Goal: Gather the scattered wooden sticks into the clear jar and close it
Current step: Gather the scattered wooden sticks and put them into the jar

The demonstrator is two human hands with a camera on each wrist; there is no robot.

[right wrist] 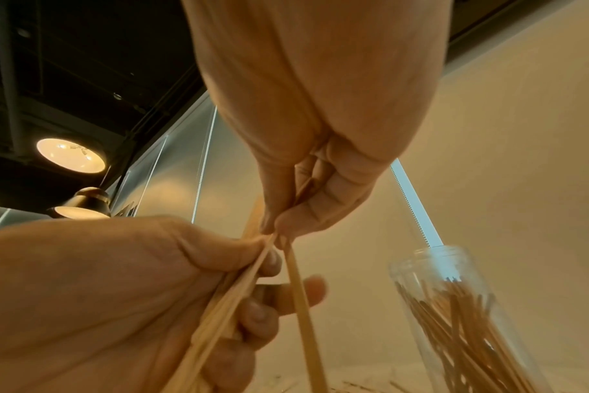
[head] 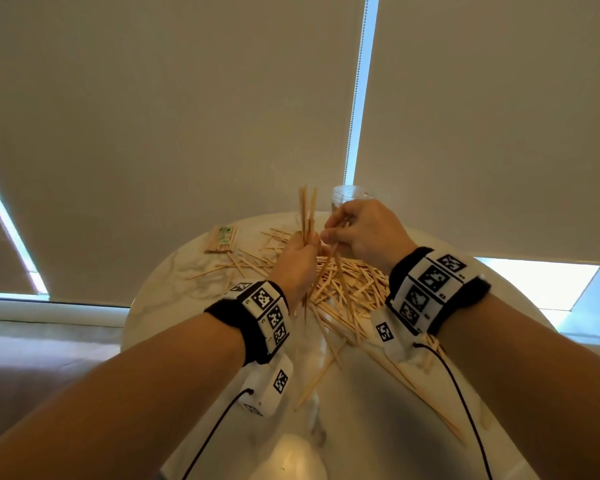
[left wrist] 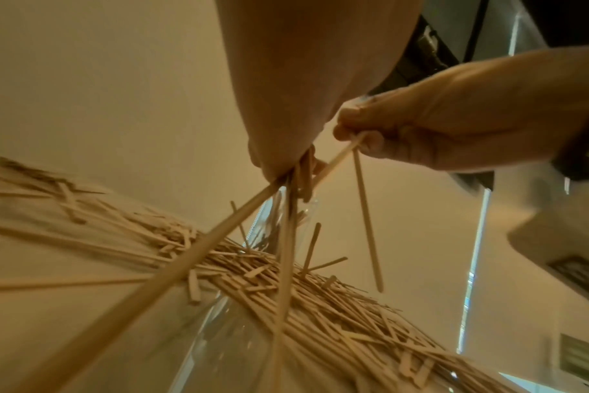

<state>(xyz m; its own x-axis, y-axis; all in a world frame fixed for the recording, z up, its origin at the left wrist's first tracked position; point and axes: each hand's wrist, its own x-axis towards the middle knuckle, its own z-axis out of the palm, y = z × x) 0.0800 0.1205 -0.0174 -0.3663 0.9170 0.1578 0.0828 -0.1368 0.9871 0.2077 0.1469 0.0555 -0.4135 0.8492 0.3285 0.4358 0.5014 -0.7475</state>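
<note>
Left hand (head: 297, 259) clutching upright bundle of sticks (head: 307, 211), right hand (head: 364, 233) pinching one stick (right wrist: 301, 305) beside it, loose stick pile (head: 347, 289) on round table (head: 160, 285), clear jar (head: 347, 195) at 12 o'clock, open, part-filled.

Two hands are up over one round table (head: 194, 268), the left hand (head: 297, 261) and the right hand (head: 368, 233). One clear jar (head: 349, 197) stands at the back. One wrapped bundle of sticks (head: 222, 240) lies apart. The loose sticks (head: 347, 289) are too many to count. Two wristbands, one per arm.
</note>
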